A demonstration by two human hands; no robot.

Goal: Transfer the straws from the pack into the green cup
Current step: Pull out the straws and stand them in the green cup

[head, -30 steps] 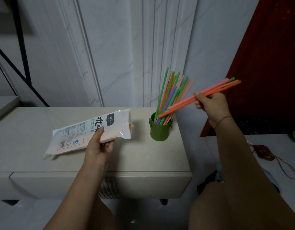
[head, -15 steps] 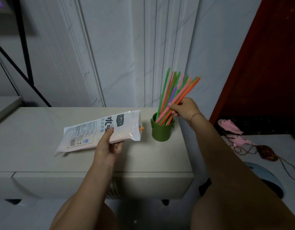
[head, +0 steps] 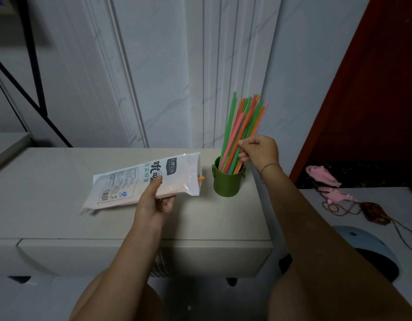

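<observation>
The grip of the right hand (head: 260, 150) is closed on a few straws (head: 243, 121) right of centre in the frame. They are pinched between thumb and curled fingers just above the rim of the green cup (head: 225, 184), where their lower ends are set among many others fanned toward the upper right. The grip of the left hand (head: 154, 205) is clamped on the pack (head: 140, 181), thumb on top and fingers beneath. The pack is held low over the counter (head: 49, 181) at centre left, with its open end turned toward the cup. An orange straw tip (head: 201, 178) is seen poking from that end, so more straws are judged to be left inside. The cup is small, is loaded with tall leaning straws and stands near the counter's right edge. If the bundle is shoved sideways on release, the cup could be tipped and the straws scattered to the floor. Should the pack be tilted mouth-down, the remainder could slide out.
</observation>
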